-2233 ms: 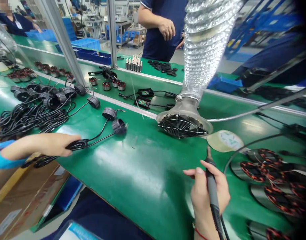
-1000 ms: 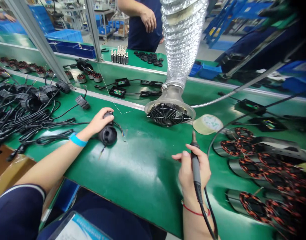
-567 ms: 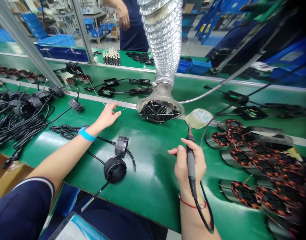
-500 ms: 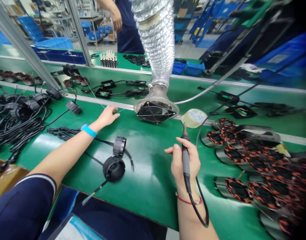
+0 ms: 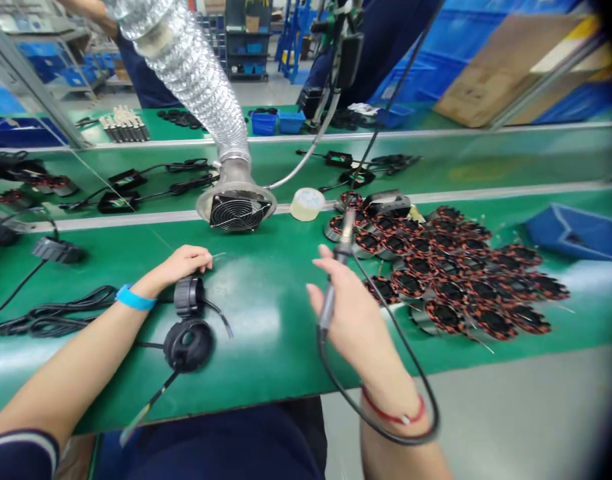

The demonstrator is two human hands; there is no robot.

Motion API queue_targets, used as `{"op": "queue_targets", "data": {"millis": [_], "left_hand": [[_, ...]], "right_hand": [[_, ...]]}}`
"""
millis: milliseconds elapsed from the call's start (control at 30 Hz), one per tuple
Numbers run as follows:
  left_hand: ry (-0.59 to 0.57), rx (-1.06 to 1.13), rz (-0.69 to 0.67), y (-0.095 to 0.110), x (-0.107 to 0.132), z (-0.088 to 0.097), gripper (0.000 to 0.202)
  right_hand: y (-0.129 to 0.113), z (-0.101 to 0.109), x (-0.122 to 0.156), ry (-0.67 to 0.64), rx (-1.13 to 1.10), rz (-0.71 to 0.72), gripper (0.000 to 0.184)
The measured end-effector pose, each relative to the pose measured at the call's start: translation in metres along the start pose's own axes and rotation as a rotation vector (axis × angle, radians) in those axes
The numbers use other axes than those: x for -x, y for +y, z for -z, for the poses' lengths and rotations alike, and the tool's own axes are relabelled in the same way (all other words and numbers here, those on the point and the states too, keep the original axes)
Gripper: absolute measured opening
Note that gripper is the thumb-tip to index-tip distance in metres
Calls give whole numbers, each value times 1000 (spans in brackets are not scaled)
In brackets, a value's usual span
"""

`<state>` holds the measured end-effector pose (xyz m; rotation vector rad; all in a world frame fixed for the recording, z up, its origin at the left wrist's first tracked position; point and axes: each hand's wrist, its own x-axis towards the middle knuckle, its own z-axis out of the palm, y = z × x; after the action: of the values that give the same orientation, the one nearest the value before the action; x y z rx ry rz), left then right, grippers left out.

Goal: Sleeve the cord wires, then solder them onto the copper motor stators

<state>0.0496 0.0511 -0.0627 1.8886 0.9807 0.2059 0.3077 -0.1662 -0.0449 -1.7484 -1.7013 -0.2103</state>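
Note:
My left hand (image 5: 185,261), a blue band on its wrist, rests on the green bench with its fingers pinched on a thin silvery wire (image 5: 215,255). Just below it lie two black round housings (image 5: 189,297) (image 5: 187,344) on black cables. My right hand (image 5: 347,321) is closed around a soldering iron (image 5: 335,285). The iron's tip points up and away toward a pile of copper-wound stators (image 5: 451,267), and its black cord loops under my wrist.
A fume extractor fan (image 5: 236,211) on a foil duct stands behind my left hand, with a tape roll (image 5: 307,203) to its right. Coiled black cables (image 5: 51,317) lie at the left, a blue tray (image 5: 571,230) at the right. Another person stands beyond the far bench.
The view has swung to the right. My left hand drew back from beside the fan toward the black housings, pinching the thin wire. My right hand moved the iron nearer the stators.

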Motion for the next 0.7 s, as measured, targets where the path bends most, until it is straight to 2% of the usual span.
{"op": "queue_targets", "data": {"millis": [100, 167, 233, 300, 367, 433, 533, 633, 700], "left_hand": [[-35, 60, 10, -7, 3, -2, 42], [-163, 81, 11, -6, 10, -1, 40], [-361, 79, 13, -1, 18, -2, 39], [-569, 93, 32, 5, 24, -9, 38], [-673, 175, 60, 10, 28, -20, 37], [-627, 323, 80, 13, 28, -34, 36], [-370, 567, 134, 15, 23, -51, 34], [-154, 673, 181, 13, 18, -56, 28], [-120, 685, 207, 14, 18, -53, 27]], "right_hand": [[39, 21, 32, 32, 294, -165, 33], [65, 24, 48, 0, 482, -286, 33], [82, 19, 55, -67, 595, -298, 32], [87, 8, 53, -90, 631, -261, 30], [81, -4, 45, -77, 559, -174, 27], [66, -17, 38, -82, 424, -51, 23], [34, -34, 31, -137, 194, 128, 25], [4, -45, 26, -208, -35, 246, 34], [-12, -48, 22, -239, -145, 270, 37]]}}
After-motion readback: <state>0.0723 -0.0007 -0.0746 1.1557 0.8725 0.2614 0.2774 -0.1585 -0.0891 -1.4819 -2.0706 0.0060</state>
